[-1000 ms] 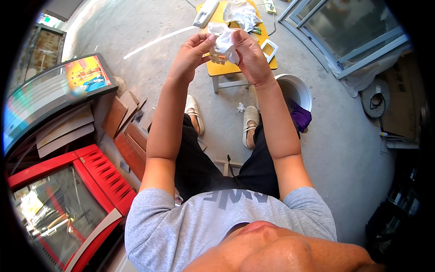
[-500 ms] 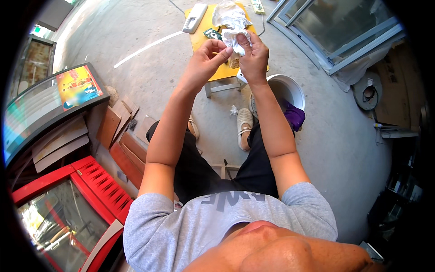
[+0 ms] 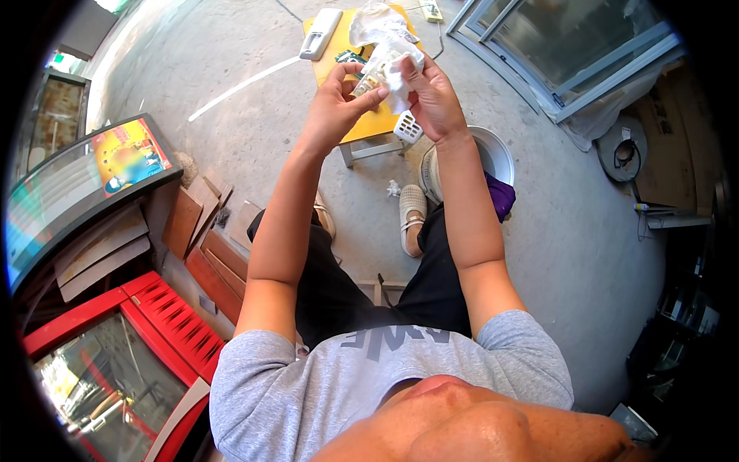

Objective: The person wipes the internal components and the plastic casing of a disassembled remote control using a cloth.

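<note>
Above a small yellow stool (image 3: 376, 123), my left hand (image 3: 339, 108) pinches a pale, knobbly strip that looks like a rubber button pad (image 3: 368, 82). My right hand (image 3: 437, 100) grips a crumpled white tissue (image 3: 396, 69), which lies against the pad. Just below the right hand a white plastic cover with rows of holes (image 3: 408, 128) shows; what supports it is hidden. On the stool are a white remote-control casing (image 3: 321, 34), a green circuit board (image 3: 350, 58), partly covered by my fingers, and more white tissue (image 3: 381, 23).
A white bucket (image 3: 499, 154) with a purple cloth or bag (image 3: 500, 196) stands right of the stool. Glass-paned frames (image 3: 570, 54) lean at the far right. On the left are wooden boards (image 3: 212, 266), a glass-topped cabinet (image 3: 85, 185) and a red-framed case (image 3: 165, 316). Crumpled tissue (image 3: 393, 188) lies on the floor.
The button pad now shows between my left fingers, beside the tissue. My right hand has turned and its tissue is more spread out. More of the holed cover is visible.
</note>
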A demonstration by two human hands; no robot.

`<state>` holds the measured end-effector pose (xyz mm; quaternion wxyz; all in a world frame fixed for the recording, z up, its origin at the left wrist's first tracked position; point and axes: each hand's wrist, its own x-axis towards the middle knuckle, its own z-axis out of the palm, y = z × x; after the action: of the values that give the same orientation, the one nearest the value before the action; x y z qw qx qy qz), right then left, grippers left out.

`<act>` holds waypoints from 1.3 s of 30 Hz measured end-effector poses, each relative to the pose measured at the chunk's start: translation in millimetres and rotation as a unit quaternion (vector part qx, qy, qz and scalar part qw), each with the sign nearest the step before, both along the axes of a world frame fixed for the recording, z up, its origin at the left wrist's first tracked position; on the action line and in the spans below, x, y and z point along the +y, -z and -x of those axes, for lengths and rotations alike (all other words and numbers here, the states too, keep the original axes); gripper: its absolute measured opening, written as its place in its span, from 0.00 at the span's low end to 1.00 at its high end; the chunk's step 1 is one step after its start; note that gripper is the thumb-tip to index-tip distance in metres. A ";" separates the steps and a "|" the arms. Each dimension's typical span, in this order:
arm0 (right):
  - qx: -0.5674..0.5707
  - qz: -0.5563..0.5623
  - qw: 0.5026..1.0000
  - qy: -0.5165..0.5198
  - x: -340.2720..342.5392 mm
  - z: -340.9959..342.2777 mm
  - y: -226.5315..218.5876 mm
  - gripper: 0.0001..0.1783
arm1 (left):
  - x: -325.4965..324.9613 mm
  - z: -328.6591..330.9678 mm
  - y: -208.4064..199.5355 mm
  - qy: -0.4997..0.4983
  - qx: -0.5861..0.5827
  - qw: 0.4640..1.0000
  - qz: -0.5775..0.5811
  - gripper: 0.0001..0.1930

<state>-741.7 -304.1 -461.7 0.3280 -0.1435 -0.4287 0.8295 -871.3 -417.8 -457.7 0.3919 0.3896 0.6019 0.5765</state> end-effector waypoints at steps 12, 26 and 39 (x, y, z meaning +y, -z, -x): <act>-0.239 -0.464 0.807 0.277 -14.7 7.4 6.1 0.15 | 2.3 -12.3 7.4 0.028 0.062 0.997 0.025 0.32; 0.022 0.026 0.997 0.075 -5.6 0.6 -0.5 0.17 | 10.4 -15.9 7.2 -0.010 -0.113 0.993 -0.043 0.33; -0.181 -0.314 0.881 0.304 -11.3 5.5 6.8 0.21 | 9.3 -28.6 15.0 0.086 -0.070 0.993 -0.030 0.36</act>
<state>-747.3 -315.5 -468.4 0.5087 -0.3042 -0.6537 0.4705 -842.7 -408.5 -472.7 0.4696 0.4101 0.5198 0.5840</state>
